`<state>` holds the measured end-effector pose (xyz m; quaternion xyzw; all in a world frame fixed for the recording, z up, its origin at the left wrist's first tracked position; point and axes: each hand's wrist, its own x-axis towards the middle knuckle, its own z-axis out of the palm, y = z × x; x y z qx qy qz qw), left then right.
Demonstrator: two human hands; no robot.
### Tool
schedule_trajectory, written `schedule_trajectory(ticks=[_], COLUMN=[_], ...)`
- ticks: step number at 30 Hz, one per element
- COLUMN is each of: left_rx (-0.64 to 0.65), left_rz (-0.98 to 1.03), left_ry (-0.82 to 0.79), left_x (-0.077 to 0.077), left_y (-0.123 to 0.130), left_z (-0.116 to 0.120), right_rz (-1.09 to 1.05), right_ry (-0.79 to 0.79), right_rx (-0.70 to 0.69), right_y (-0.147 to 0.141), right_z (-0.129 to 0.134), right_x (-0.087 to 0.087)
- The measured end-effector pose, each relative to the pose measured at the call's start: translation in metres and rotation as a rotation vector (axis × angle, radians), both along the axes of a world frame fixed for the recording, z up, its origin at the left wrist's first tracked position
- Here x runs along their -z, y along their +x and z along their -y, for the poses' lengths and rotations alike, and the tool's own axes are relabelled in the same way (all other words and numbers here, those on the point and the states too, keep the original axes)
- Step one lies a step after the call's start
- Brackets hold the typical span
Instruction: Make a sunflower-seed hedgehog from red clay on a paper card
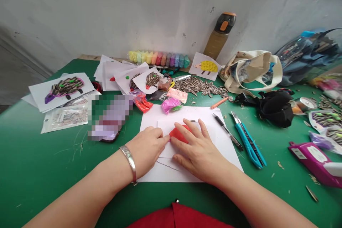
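A flat red clay shape [179, 134] lies on a small white sheet [163, 153], which rests on a larger sheet of white paper [151, 174]. My right hand [196, 149] is spread over the red clay, fingers apart, covering part of it. At the clay's left edge, my left hand [149, 148] is curled with its index fingertip touching the rim. A bit of pink shows by that fingertip; whether the curled fingers hold anything is hidden. Pencil-like lines cross the paper below the hands.
Right of the paper lie a black pen [227, 131] and a blue utility knife [248, 140]. Behind it are pink clay [171, 105], a red clay packet [143, 102] and sunflower seeds [199, 85]. A phone [110, 119] and seed-covered hedgehog pictures [65, 89] lie left.
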<state>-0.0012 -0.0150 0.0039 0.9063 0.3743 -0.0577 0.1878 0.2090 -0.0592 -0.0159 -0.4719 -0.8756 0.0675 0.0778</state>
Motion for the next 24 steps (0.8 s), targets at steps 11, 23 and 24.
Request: schedule_trajectory(ticks=[11, 23, 24], left_rx=[-0.025, -0.011, -0.009], left_rz=[0.077, 0.083, 0.085], left_ry=[0.025, 0.050, 0.055], left_x=[0.0058, 0.0069, 0.0073], left_y=[-0.0025, -0.0044, -0.0045], left_z=[0.0022, 0.0037, 0.0038], right_rz=[-0.004, -0.013, -0.014], right_ry=[0.008, 0.005, 0.005], right_rx=[0.013, 0.025, 0.024], right_y=[-0.0021, -0.0070, -0.0074], right_z=[-0.0014, -0.0022, -0.0024], right_x=[0.0026, 0.0018, 0.0019])
